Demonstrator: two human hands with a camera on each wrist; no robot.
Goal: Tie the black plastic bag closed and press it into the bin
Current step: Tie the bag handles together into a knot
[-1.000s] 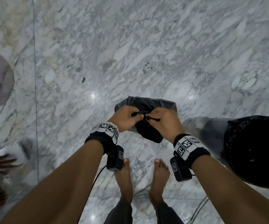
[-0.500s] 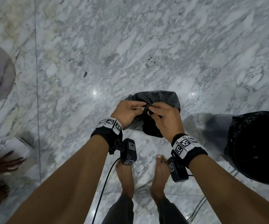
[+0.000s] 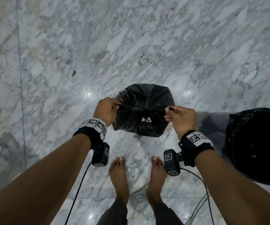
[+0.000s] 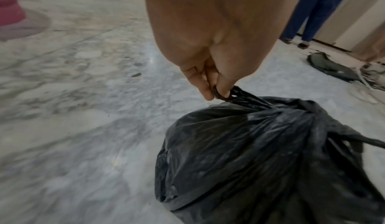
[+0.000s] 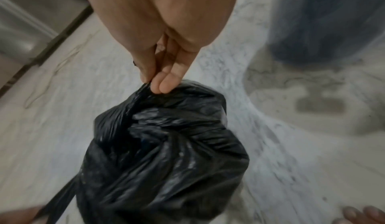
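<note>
Pulled hands apart: left hand (image 3: 107, 109) and right hand (image 3: 180, 117) each pinching bag (image 3: 144, 111) tail, knot cinching. Bin (image 3: 257, 143) next.

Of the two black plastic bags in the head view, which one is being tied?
The small black bag in front of the feet: the left hand and right hand pull its twisted ends apart. The other lines the bin, untouched.

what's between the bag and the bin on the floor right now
In the head view, only the right hand, pinching the bag, crosses that stretch; beneath it lies bare marble floor up to the bin.
</note>
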